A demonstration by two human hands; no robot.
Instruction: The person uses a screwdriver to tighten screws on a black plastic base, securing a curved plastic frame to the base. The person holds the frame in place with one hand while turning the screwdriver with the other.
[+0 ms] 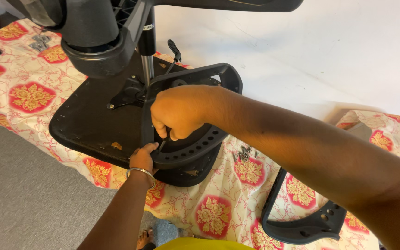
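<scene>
You get soft, even daylight; faint shadows fall under the black seat [93, 120], and the chair base [93, 28] above it looks blurred.

The right hand [178, 113] is clenched in a fist, knuckles up, its forearm crossing in from the right. The left hand [143, 157], bangle at the wrist, grips with fingers curled just below it.

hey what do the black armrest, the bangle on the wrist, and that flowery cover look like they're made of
Armrest: looks like moulded black plastic, matte, with round holes. Bangle: seems metal, silvery and shiny. Cover: apparently thin printed fabric, creased, with red-and-gold flowers.
</scene>
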